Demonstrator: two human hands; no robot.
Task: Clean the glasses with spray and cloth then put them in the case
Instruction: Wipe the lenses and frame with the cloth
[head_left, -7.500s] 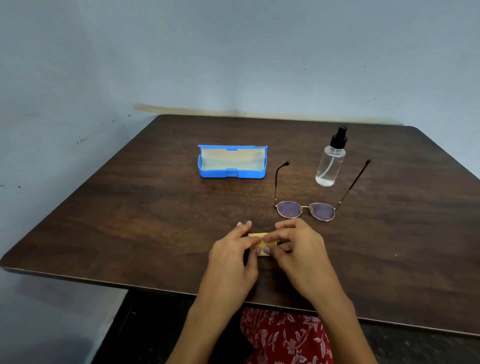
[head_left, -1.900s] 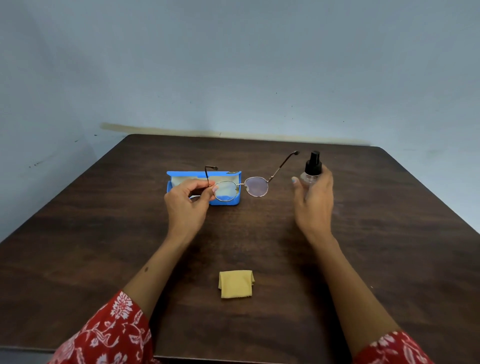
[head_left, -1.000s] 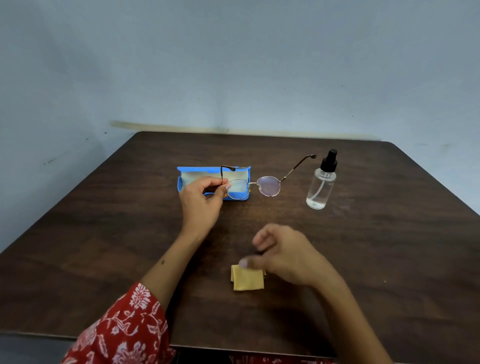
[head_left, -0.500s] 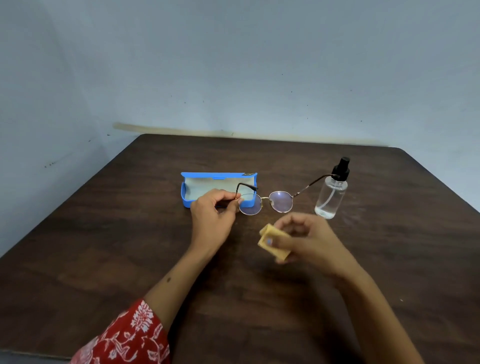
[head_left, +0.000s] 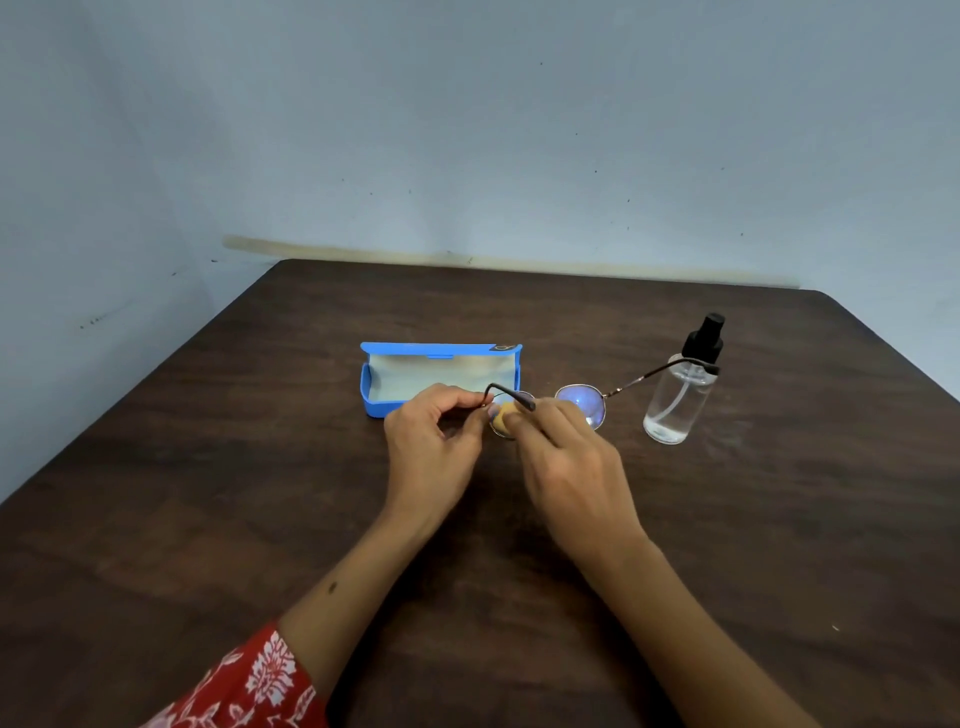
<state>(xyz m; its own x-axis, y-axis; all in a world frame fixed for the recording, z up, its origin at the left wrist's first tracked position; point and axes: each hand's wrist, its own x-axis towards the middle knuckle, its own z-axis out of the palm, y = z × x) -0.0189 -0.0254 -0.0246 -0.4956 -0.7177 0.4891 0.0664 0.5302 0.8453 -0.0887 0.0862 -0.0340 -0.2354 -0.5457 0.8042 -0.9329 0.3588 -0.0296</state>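
Here the left hand (head_left: 434, 441) is pinching the glasses (head_left: 582, 400) above the desk (head_left: 208, 493), the right hand (head_left: 569, 462) pressing the yellow cloth (head_left: 503, 422) on a lens. The blue case (head_left: 441, 371) is lying open, holding nothing; the spray bottle (head_left: 680, 389) is holding clear liquid.

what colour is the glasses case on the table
Bright blue outside with a pale cream lining; the open case shows best in the head view.

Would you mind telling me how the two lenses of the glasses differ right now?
The left lens has the yellow cloth pressed on it by the right hand; the right lens is bare. The left lens is mostly hidden; the right lens shows a bluish glare. Both are round, in one frame, which the left hand pinches.
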